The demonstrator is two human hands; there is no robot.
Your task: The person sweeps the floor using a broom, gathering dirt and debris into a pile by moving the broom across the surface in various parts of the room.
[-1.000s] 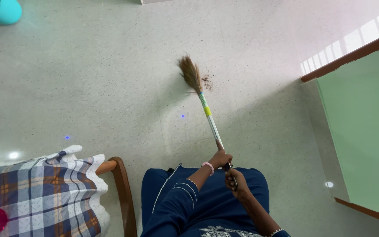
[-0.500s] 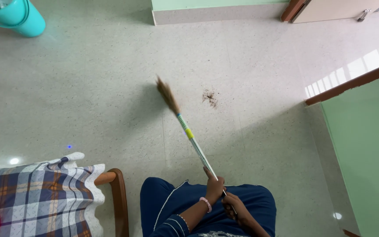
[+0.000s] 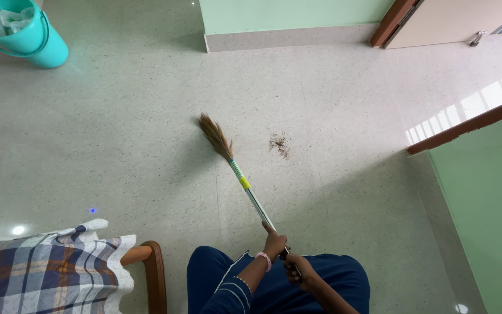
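Both hands clasp grass broom [image 3: 245, 186] handle: left hand [image 3: 275, 244] nearer bristles, right hand [image 3: 296, 270] behind. Shaft runs forward-left; dirt pile [image 3: 279, 144] lies right of bristle head.

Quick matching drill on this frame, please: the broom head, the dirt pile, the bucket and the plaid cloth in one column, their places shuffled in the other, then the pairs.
Things:
1. broom head
2. dirt pile
3. bucket
4. plaid cloth

Places:
A. top left corner of the floor
B. bottom left, draped beside a wooden armrest
C. on the floor left of the dirt pile
D. mid-floor, right of the broom head

Pairs: 1-C, 2-D, 3-A, 4-B
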